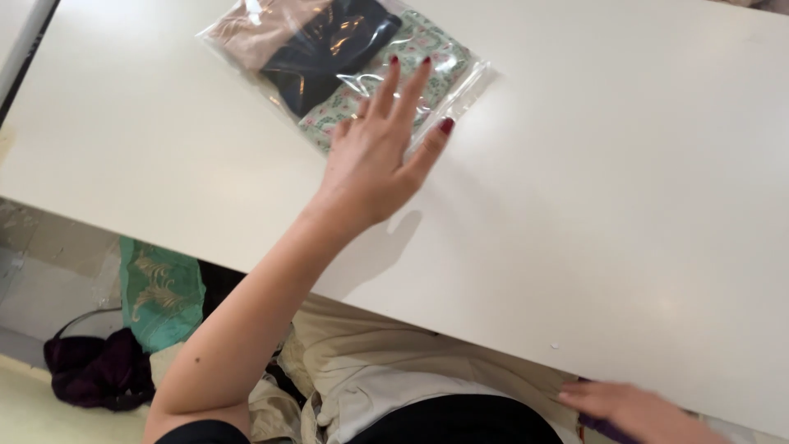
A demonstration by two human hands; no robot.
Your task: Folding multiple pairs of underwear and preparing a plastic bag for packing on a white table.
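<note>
A clear plastic bag (345, 57) lies on the white table (592, 189) at the far left. Inside it are folded cloths: a beige one, a black one and a green floral one. My left hand (380, 152) reaches across the table with fingers spread, its fingertips over the near corner of the bag. It holds nothing. My right hand (633, 409) is low at the near table edge, blurred, touching a purple cloth (604, 429) just below the edge. Whether it grips that cloth cannot be told.
Below the table's near edge, cream and white cloths (386, 370) are piled on my lap. A green patterned fabric (160, 292) and a dark purple cloth (94, 370) lie lower left by the floor.
</note>
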